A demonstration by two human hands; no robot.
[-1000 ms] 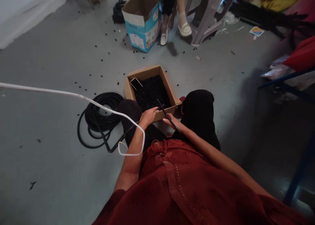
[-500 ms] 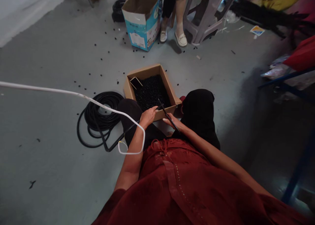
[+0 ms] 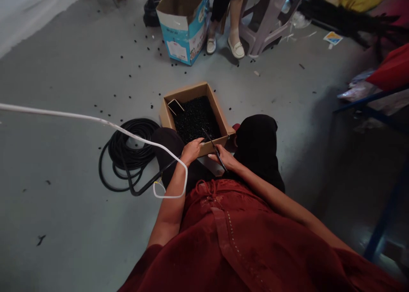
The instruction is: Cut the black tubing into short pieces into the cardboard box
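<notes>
My left hand (image 3: 191, 150) is closed around the end of a black rubber hose (image 3: 150, 184), at the near rim of a cardboard box (image 3: 213, 149). From there the hose runs down to the left, into a coil on the floor. Dark scissors (image 3: 218, 153) are in my right hand (image 3: 226, 158), their slim blades pointing up and left over the rim, close to my left fingertips. Whether the blades touch the hose is too small to tell. Many small black pieces (image 3: 197, 115) fill the box bottom, along with a small open container (image 3: 175, 107).
The hose coil (image 3: 116, 149) lies left of my knee. A white cable (image 3: 105, 121) crosses above my left forearm. Beyond stand a blue-and-white carton (image 3: 177, 38), a seated person's feet (image 3: 235, 48) and a plastic stool (image 3: 265, 24). A blue metal frame (image 3: 367, 101) is at right.
My right hand and the scissors have shifted slightly left, towards my left hand. My left hand still holds the hose in nearly the same place. The whole view has moved a little.
</notes>
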